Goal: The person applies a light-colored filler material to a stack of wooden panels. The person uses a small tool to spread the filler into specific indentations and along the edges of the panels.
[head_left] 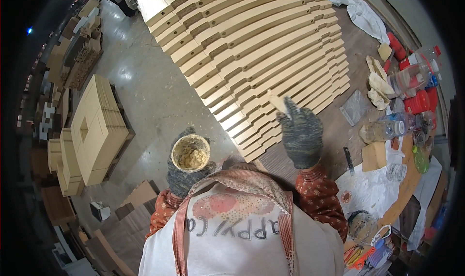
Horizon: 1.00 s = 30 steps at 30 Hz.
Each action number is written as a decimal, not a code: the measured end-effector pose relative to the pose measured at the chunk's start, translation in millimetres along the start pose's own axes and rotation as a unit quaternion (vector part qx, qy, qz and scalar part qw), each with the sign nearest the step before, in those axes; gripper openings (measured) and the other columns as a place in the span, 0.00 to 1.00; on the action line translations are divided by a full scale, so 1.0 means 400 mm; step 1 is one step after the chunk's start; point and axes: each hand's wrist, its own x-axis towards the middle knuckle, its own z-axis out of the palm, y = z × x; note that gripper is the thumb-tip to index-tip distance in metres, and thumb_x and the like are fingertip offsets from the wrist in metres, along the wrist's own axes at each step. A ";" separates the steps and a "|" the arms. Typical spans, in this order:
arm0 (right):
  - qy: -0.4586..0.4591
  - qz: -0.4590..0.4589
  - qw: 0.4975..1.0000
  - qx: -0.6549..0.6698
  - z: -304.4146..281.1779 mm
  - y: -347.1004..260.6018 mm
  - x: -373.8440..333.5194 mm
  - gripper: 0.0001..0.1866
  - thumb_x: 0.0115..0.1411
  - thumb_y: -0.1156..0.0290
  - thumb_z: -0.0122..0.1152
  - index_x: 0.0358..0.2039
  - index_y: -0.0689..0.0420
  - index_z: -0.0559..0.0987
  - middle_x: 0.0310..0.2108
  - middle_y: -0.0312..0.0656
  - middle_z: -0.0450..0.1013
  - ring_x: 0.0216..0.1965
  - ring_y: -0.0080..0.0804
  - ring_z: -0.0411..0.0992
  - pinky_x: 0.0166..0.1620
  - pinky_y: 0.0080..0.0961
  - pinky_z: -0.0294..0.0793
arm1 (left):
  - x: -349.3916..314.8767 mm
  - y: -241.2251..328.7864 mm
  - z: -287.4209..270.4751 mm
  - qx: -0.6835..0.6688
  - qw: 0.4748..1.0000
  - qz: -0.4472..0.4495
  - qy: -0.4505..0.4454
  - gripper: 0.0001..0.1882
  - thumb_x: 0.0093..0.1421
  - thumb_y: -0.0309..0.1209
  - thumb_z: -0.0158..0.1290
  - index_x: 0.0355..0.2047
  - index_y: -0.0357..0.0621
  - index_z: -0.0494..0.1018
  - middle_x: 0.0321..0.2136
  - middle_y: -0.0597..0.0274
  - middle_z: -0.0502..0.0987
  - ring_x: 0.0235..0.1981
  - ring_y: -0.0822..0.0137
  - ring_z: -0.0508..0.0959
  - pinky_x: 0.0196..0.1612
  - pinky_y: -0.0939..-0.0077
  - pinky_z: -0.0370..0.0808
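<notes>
My left hand [180, 180], in a dark grey knit glove, is wrapped round a round cup [177, 163] and holds it tilted toward me. Crumbly pale yellow paste [197, 157] lies inside the cup. A thin, pale flat spatula [277, 102] sticks out from the fingers of my gloved right hand [302, 136]. Its tip is over the near part of a row of pale, notched wooden-looking strips [271, 48], ranged side by side with dark holes and recesses along their edges. Whether the spatula touches a strip I cannot tell.
To the right, the table holds plastic bottles [382, 130], a crumpled cloth [379, 84], a clear plastic bag [355, 107], a dark-handled tool [348, 160] and a jar [362, 226]. Stacked pale panels [99, 126] stand on the floor at left.
</notes>
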 end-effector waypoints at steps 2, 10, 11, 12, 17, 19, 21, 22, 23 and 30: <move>0.022 0.019 1.000 -0.002 -0.016 0.010 -0.012 0.15 0.56 0.70 0.58 0.44 0.59 0.75 0.39 0.42 0.74 0.32 0.40 0.70 0.35 0.35 0.69 | 0.000 0.001 -0.007 -0.011 1.000 0.004 -0.008 0.47 0.39 0.20 0.68 0.59 0.39 0.56 0.44 0.55 0.74 0.40 0.68 0.75 0.43 0.74 0.75; 0.003 0.038 0.996 0.077 -0.026 -0.006 -0.059 0.16 0.55 0.68 0.59 0.45 0.59 0.76 0.23 0.45 0.70 0.23 0.44 0.66 0.30 0.36 0.66 | 0.007 0.024 0.031 -0.018 1.000 -0.021 -0.010 0.47 0.40 0.24 0.69 0.59 0.39 0.56 0.43 0.56 0.74 0.40 0.68 0.75 0.43 0.74 0.75; -0.019 0.042 0.996 0.078 -0.019 -0.006 -0.067 0.17 0.55 0.68 0.60 0.45 0.58 0.76 0.22 0.45 0.69 0.24 0.43 0.66 0.30 0.36 0.66 | 0.007 0.028 0.038 -0.001 1.000 -0.016 -0.005 0.47 0.40 0.24 0.69 0.59 0.38 0.56 0.43 0.57 0.74 0.40 0.69 0.75 0.42 0.75 0.75; -0.042 0.047 0.995 0.080 -0.017 -0.008 -0.072 0.18 0.55 0.67 0.60 0.46 0.58 0.75 0.21 0.44 0.68 0.24 0.43 0.66 0.31 0.37 0.66 | 0.006 0.032 0.041 0.016 1.000 -0.012 -0.001 0.47 0.40 0.24 0.69 0.59 0.37 0.56 0.43 0.57 0.74 0.40 0.69 0.75 0.42 0.76 0.74; -0.031 -0.005 0.998 0.063 -0.005 -0.015 -0.067 0.18 0.55 0.67 0.59 0.46 0.57 0.75 0.23 0.44 0.69 0.25 0.40 0.66 0.31 0.36 0.66 | 0.002 0.023 0.032 -0.018 1.000 -0.005 -0.007 0.47 0.40 0.25 0.69 0.60 0.36 0.56 0.43 0.58 0.74 0.39 0.70 0.75 0.42 0.77 0.74; -0.035 -0.027 0.999 0.031 -0.001 -0.012 -0.059 0.18 0.55 0.67 0.59 0.46 0.57 0.75 0.24 0.43 0.69 0.26 0.40 0.66 0.31 0.36 0.66 | 0.000 0.023 0.031 -0.023 1.000 -0.013 0.000 0.48 0.40 0.25 0.69 0.60 0.36 0.56 0.43 0.58 0.74 0.39 0.70 0.75 0.42 0.77 0.74; 0.018 -0.033 0.995 0.098 -0.005 -0.015 -0.041 0.18 0.55 0.67 0.58 0.46 0.57 0.75 0.26 0.43 0.71 0.26 0.39 0.66 0.31 0.35 0.66 | -0.001 0.024 0.030 -0.012 1.000 -0.023 -0.005 0.48 0.40 0.24 0.69 0.60 0.36 0.55 0.43 0.57 0.74 0.40 0.70 0.75 0.42 0.77 0.74; 0.018 -0.032 0.995 0.097 -0.002 -0.016 -0.037 0.18 0.55 0.67 0.58 0.46 0.57 0.75 0.26 0.43 0.71 0.26 0.39 0.66 0.31 0.35 0.66 | -0.001 0.021 0.027 -0.013 1.000 -0.024 -0.005 0.48 0.40 0.24 0.69 0.60 0.36 0.55 0.43 0.57 0.74 0.40 0.70 0.75 0.42 0.77 0.74; 0.011 -0.036 0.995 0.088 0.003 -0.016 -0.035 0.18 0.55 0.67 0.59 0.46 0.57 0.75 0.26 0.43 0.71 0.26 0.40 0.66 0.31 0.35 0.66 | 0.001 0.014 0.023 -0.024 0.999 -0.017 -0.016 0.48 0.40 0.23 0.69 0.60 0.37 0.55 0.43 0.56 0.74 0.40 0.70 0.75 0.43 0.76 0.74; 0.012 0.044 0.996 0.071 -0.025 0.005 -0.072 0.17 0.56 0.67 0.58 0.46 0.57 0.76 0.22 0.44 0.69 0.25 0.42 0.66 0.30 0.37 0.65 | 0.000 0.007 0.015 -0.011 1.000 -0.021 -0.012 0.48 0.40 0.21 0.68 0.60 0.38 0.54 0.45 0.53 0.74 0.42 0.66 0.75 0.44 0.72 0.74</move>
